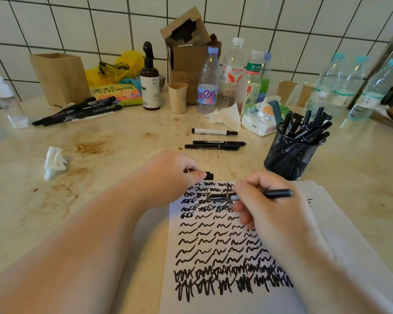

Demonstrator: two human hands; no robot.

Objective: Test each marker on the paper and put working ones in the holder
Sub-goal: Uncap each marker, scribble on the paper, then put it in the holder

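While the marker (254, 195) lies almost level over the far part of the paper (213, 309), its long axis runs left to right: the tip points left among the scribbled rows, and the back end sticks out to the right past the knuckles. The right hand (270, 207) grips it by the middle of the barrel, fingers curled round it in a writing hold. Just to the far left, at the paper's far edge, the left hand (175, 173) pinches a small black cap (209, 176), which shows beyond the thumb. So cap and tip lie close together, and I judge recapping needs only a short move between the hands.

The mesh holder (293, 152), already full of black markers, stands to the far right of the right hand, on the side where the marker's back end points; the right hand is much the nearer one to it. Three untested markers (214, 141) lie on the counter (100, 155) farther off, with a bunch more (77, 111) far left.
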